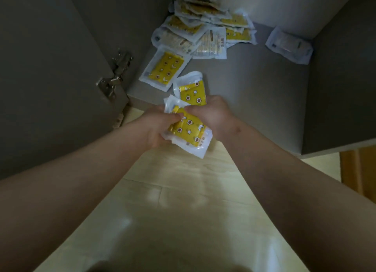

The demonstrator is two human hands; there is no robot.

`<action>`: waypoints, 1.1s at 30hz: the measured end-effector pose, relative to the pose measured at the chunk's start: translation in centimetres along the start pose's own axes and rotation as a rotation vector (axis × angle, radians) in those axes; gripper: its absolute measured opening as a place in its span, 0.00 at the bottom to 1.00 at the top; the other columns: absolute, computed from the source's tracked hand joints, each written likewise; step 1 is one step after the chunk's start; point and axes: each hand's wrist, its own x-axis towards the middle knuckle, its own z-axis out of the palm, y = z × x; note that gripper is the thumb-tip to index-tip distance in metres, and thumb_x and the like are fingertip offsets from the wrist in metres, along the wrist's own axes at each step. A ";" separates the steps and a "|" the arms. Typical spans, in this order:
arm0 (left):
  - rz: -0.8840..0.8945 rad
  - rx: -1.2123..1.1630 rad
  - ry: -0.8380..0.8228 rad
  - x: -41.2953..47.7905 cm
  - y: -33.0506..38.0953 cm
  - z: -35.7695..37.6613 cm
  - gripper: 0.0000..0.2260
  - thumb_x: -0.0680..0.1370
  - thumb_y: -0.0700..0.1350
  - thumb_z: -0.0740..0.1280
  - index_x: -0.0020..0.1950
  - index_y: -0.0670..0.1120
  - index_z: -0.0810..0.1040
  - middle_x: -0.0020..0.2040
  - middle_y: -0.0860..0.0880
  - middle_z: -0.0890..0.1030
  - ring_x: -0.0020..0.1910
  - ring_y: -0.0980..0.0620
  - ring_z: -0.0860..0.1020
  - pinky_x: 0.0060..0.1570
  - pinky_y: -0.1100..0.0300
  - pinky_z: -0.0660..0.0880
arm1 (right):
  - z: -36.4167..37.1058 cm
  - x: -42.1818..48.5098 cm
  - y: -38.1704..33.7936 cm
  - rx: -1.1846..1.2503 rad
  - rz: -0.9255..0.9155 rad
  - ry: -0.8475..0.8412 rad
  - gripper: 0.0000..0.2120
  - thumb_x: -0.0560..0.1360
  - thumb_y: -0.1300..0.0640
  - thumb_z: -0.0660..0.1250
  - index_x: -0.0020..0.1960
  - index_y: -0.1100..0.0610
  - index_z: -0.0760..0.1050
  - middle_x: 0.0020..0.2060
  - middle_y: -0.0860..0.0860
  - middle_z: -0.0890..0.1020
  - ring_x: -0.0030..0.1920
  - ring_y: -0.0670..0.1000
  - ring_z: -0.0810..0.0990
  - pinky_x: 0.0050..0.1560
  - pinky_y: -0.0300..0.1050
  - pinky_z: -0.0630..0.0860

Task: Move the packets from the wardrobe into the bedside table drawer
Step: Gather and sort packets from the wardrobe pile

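Head view.
A: Where are the packets?
B: Just past the shelf's (254,88) front edge. The left hand (160,127) pinches the lower packet (189,129), and the right hand (213,117) curls round the upper packet (192,94).
A: Room to move?
B: A flat packet (164,68) lies near the edge by the left wall. A pile (203,27) fills the back corner, with a pale packet (289,44) apart at right. The door (50,68) stands open, hinge (116,76) left of the hands.
A: Any writing?
B: Stars and moons on yellow; the small text is too blurred to read.
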 end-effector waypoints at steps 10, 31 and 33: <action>0.553 0.956 0.333 2.9 5.3 -0.2 0.15 0.81 0.46 0.58 0.66 0.46 0.73 0.69 0.42 0.70 0.67 0.44 0.69 0.63 0.57 0.66 | -3.3 -2.7 0.4 0.308 -0.007 0.073 0.05 0.72 0.63 0.71 0.48 0.57 0.78 0.44 0.55 0.83 0.43 0.56 0.83 0.45 0.53 0.81; 0.015 -0.160 0.061 1.6 -1.7 0.7 0.13 0.76 0.45 0.69 0.60 0.44 0.75 0.52 0.44 0.82 0.42 0.49 0.82 0.33 0.55 0.81 | 0.8 -2.4 1.9 0.261 0.079 0.270 0.08 0.69 0.56 0.74 0.46 0.55 0.78 0.43 0.54 0.84 0.42 0.55 0.84 0.46 0.53 0.81; -0.067 -0.159 -0.046 0.6 -2.0 1.4 0.09 0.79 0.48 0.64 0.57 0.47 0.75 0.49 0.47 0.82 0.42 0.51 0.81 0.37 0.55 0.81 | 1.4 -2.6 1.6 0.272 0.081 0.245 0.10 0.69 0.57 0.74 0.48 0.56 0.78 0.42 0.53 0.83 0.41 0.54 0.83 0.42 0.48 0.81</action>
